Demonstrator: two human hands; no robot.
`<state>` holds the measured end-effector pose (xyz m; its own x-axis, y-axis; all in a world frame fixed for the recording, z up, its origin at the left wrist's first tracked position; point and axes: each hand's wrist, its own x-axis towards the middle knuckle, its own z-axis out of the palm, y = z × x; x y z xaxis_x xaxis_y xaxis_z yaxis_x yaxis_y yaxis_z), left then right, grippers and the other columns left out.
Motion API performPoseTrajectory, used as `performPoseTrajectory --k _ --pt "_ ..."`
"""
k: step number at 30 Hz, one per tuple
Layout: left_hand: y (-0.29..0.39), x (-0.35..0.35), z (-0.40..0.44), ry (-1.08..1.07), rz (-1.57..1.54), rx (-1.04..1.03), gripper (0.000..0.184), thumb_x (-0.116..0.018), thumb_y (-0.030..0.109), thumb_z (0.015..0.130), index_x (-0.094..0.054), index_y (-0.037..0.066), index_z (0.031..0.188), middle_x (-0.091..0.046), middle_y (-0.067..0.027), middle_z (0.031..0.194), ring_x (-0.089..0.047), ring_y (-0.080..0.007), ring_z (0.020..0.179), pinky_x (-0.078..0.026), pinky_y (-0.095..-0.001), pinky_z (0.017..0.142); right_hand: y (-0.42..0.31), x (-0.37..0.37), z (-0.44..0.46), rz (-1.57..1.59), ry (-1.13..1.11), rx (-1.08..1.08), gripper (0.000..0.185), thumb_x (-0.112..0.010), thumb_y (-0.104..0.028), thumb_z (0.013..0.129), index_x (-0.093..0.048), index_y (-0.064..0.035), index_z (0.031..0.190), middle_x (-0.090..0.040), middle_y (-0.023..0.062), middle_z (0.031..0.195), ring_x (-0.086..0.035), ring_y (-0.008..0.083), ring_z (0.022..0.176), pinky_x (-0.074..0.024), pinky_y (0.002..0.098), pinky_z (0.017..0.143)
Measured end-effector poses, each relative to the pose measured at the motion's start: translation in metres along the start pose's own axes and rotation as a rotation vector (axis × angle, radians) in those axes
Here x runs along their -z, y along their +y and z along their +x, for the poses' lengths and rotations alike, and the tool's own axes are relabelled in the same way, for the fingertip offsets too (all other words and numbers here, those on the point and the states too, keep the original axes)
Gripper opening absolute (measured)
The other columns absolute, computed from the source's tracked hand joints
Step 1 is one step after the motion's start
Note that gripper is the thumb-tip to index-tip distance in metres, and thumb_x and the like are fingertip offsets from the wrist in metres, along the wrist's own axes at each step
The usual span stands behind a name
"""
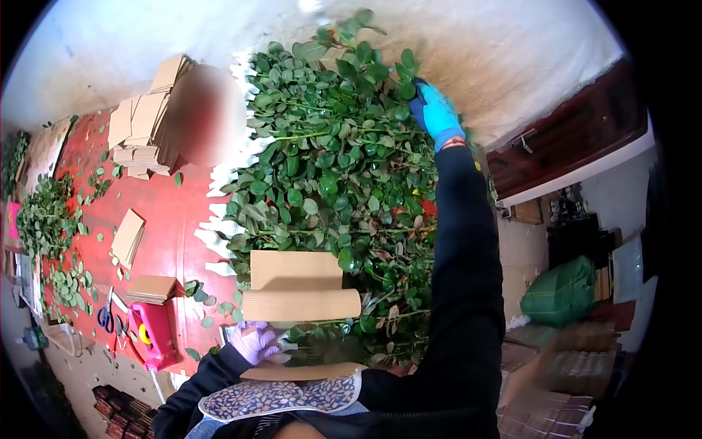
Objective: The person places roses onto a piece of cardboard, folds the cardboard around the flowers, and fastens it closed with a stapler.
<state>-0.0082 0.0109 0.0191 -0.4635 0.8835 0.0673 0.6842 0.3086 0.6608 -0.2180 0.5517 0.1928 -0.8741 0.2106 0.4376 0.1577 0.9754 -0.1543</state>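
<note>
My right hand [437, 113], in a blue glove, reaches to the far right corner of a wide heap of leafy rose stems [329, 161]. Its fingers are closed on a leafy rose stem [406, 73] that stands up at the back of the heap. White sleeves [219, 241] cover the flower ends along the heap's left side. My left hand [254, 342], in a purple glove, is low and near my body, beside a cardboard wrap [301, 305] with a rolled edge. Its fingers are curled by a white tip; what they hold is unclear.
On the red table [197, 249] lie cardboard sheets [142, 121], a smaller cardboard stack [151, 289], scissors [107, 320], red-handled pruners [121, 336] and a pink tape dispenser [152, 336]. More foliage [47, 216] lies at the far left. A wall [497, 58] stands behind the heap.
</note>
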Motion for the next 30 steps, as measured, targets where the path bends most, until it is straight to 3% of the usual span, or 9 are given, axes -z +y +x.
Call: performPoseTrajectory --k 5,6,7,11,15,21,23,27,30 --pt "-0.004 -0.003 -0.003 0.05 -0.037 -0.028 0.025 -0.077 0.015 0.066 -0.064 0.013 0.088 -0.053 -0.009 0.093 -0.056 -0.0313 0.081 -0.046 -0.0446 0.067 -0.034 0.01 -0.014 0.074 0.099 0.331 0.031 -0.061 -0.021 0.088 -0.066 -0.0091 0.117 -0.066 0.016 0.117 -0.063 0.0354 0.104 -0.0503 0.0429 0.088" --pt "-0.011 -0.011 -0.01 -0.049 -0.005 0.033 0.029 -0.074 0.034 0.074 -0.064 0.015 0.094 -0.056 -0.0077 0.096 -0.06 -0.0309 0.084 -0.049 -0.0441 0.068 -0.047 0.007 -0.028 0.187 0.098 0.385 0.027 -0.061 -0.021 0.088 -0.066 -0.0091 0.112 -0.068 0.0156 0.108 -0.065 0.034 0.098 -0.0515 0.0422 0.082" --pt "-0.003 0.0 -0.001 -0.017 0.001 -0.002 0.027 -0.075 0.03 0.073 -0.063 0.014 0.091 -0.056 -0.0077 0.097 -0.06 -0.0309 0.083 -0.049 -0.0438 0.066 -0.062 0.007 -0.045 0.301 0.096 0.437 0.023 -0.061 -0.02 0.087 -0.066 -0.0091 0.107 -0.069 0.0152 0.099 -0.066 0.0325 0.091 -0.0527 0.0415 0.076" --pt "-0.018 -0.02 -0.014 -0.03 -0.069 0.051 0.025 -0.075 0.03 0.074 -0.062 0.014 0.088 -0.056 -0.0076 0.094 -0.06 -0.0303 0.084 -0.049 -0.0441 0.067 -0.126 -0.019 -0.129 -0.078 -0.427 0.482 0.009 -0.057 -0.022 0.088 -0.059 -0.0126 0.089 -0.063 0.0079 0.077 -0.064 0.0312 0.074 -0.0502 0.0463 0.061" --pt "-0.011 -0.006 -0.007 0.05 -0.076 -0.031 0.023 -0.075 0.03 0.073 -0.062 0.014 0.085 -0.055 -0.0077 0.089 -0.06 -0.0295 0.079 -0.049 -0.0437 0.065 -0.129 -0.089 -0.235 0.094 -0.68 0.518 0.016 -0.056 -0.026 0.091 -0.063 -0.0126 0.095 -0.064 0.0139 0.087 -0.065 0.0337 0.08 -0.0517 0.0469 0.071" --pt "-0.01 -0.004 -0.004 0.026 -0.049 -0.03 0.025 -0.076 0.026 0.071 -0.064 0.013 0.088 -0.055 -0.008 0.088 -0.06 -0.0297 0.076 -0.051 -0.0427 0.063 -0.146 -0.018 -0.159 -0.197 -0.948 0.523 0.028 -0.061 -0.035 0.089 -0.063 -0.0088 0.1 -0.066 0.0133 0.085 -0.066 0.0333 0.082 -0.0509 0.0455 0.072" --pt "-0.014 -0.012 -0.007 -0.002 -0.047 -0.03 0.028 -0.076 0.028 0.072 -0.065 0.013 0.093 -0.056 -0.0077 0.09 -0.061 -0.0294 0.078 -0.051 -0.0426 0.064 -0.152 0.001 -0.115 -0.043 -0.637 0.439 0.03 -0.064 -0.028 0.087 -0.062 -0.007 0.108 -0.066 0.0162 0.105 -0.064 0.0346 0.091 -0.0492 0.0454 0.079" --pt "-0.021 -0.027 -0.015 -0.029 -0.078 0.03 0.033 -0.074 0.03 0.074 -0.067 0.016 0.103 -0.058 -0.0069 0.093 -0.062 -0.0296 0.083 -0.052 -0.0431 0.07 -0.138 -0.062 -0.053 -0.024 -0.075 0.533 0.029 -0.062 -0.019 0.087 -0.061 -0.0096 0.115 -0.066 0.0118 0.11 -0.06 0.0321 0.102 -0.0444 0.0446 0.088" --pt "-0.02 -0.023 -0.015 -0.094 0.017 0.013 0.041 -0.071 0.031 0.079 -0.065 0.018 0.117 -0.06 -0.0066 0.097 -0.063 -0.0292 0.09 -0.052 -0.0424 0.072 -0.131 -0.12 -0.037 -0.171 -0.24 0.466 0.033 -0.061 -0.023 0.088 -0.062 -0.0131 0.119 -0.066 0.0104 0.111 -0.059 0.0312 0.106 -0.0419 0.0484 0.093"
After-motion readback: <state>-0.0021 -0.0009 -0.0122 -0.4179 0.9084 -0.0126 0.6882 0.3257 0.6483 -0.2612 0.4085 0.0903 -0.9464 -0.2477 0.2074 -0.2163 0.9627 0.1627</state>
